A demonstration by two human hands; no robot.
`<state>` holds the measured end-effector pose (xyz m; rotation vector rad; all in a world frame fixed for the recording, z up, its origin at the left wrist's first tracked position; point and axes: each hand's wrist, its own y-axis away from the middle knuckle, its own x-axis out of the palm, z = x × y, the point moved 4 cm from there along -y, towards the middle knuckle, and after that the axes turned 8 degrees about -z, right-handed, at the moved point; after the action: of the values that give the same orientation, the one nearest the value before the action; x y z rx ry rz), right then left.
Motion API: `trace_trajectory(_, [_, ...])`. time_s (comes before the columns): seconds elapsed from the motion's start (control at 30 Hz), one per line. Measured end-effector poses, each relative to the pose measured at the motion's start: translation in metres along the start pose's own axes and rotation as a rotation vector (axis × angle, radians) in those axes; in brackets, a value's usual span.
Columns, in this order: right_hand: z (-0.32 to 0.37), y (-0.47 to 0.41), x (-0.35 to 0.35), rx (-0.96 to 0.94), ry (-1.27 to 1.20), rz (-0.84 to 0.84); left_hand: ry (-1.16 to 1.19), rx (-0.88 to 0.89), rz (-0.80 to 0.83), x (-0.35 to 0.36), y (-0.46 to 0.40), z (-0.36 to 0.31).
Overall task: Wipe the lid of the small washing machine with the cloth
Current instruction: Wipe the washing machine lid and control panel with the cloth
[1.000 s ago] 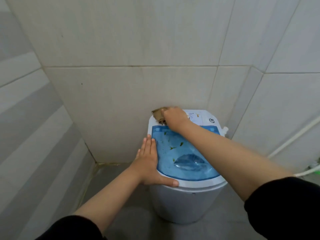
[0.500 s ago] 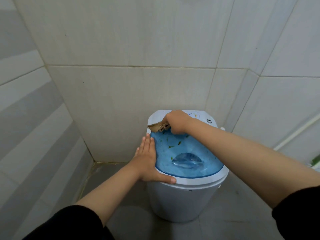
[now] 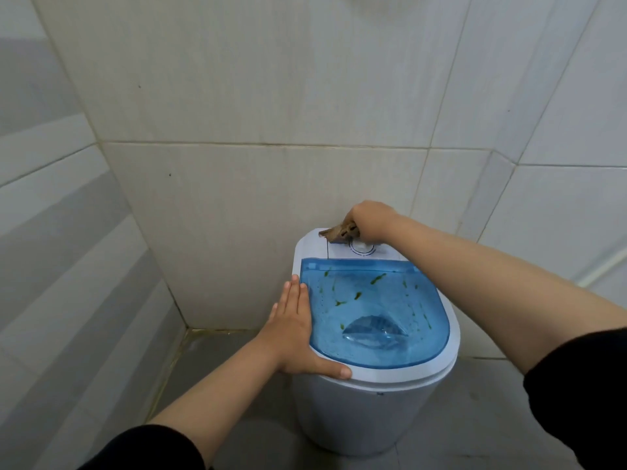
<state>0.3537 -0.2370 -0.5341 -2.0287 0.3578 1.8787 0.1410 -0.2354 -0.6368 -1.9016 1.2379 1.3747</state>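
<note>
We saw the small washing machine (image 3: 369,401) standing on the floor in a tiled corner. Its blue lid (image 3: 376,313) was closed, with green specks on it. The left hand (image 3: 298,330) lay flat and released on the left rim. The right hand (image 3: 371,220) had its fingers clenched around the brown cloth (image 3: 337,231), pressing it on the white back panel just beside the dial (image 3: 362,247).

Cloth (image 3: 339,231) on washing machine (image 3: 369,398) rear panel; lid (image 3: 373,310) in front; wall (image 3: 254,198) behind.
</note>
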Motion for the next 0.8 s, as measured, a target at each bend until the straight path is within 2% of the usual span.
trace_trajectory(0.27, [-0.003,0.007,0.019,-0.001,0.065,-0.030,-0.004,0.004,0.003,0.001,0.000,-0.001])
trace_trajectory(0.43, [0.002,0.019,0.031,-0.015,0.124,-0.107,0.000,0.001,-0.001,0.000,0.001,0.000])
trace_trajectory(0.8, [0.002,0.053,0.044,0.043,0.057,-0.165,-0.005,-0.002,-0.004,0.000,0.000,0.001])
